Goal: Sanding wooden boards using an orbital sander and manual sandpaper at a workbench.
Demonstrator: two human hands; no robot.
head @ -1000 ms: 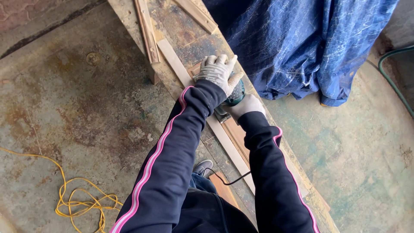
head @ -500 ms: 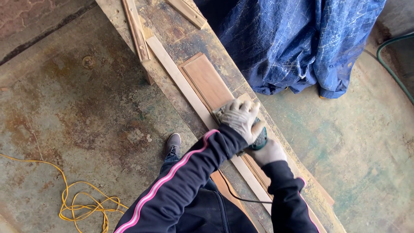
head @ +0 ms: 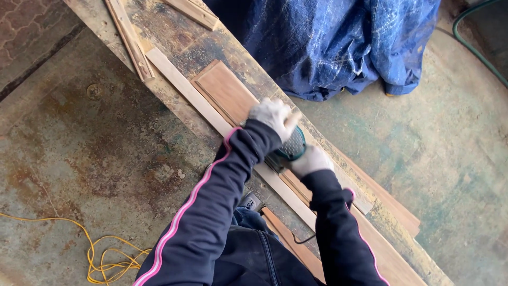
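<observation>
The floor (head: pixel 95 143) is stained concrete. A blue tarp (head: pixel 338 42) lies bunched at the top, just beside the tabletop (head: pixel 174 32), a long worn plank that runs diagonally from upper left to lower right. A yellow cord (head: pixel 106 259) lies coiled on the floor at lower left, well apart from the work.

On the tabletop lies a brown panel (head: pixel 227 92) with a pale strip (head: pixel 180 85) against its left edge. Two loose battens (head: pixel 129 39) rest near the top.

The step in hand appears to be sanding the panel. A green sander (head: pixel 291 147) sits on the panel about midway along its length. The left hand (head: pixel 271 115), gloved, presses on top of the sander, fingers curled over its head. The right hand (head: pixel 311 160), gloved, grips the sander body from behind, fingers closed around it. A thin black lead (head: pixel 304 239) trails below the arms.

The next move likely calls for even downward pressure and travel along the grain, with the lead kept off the panel.

No containers are in view
</observation>
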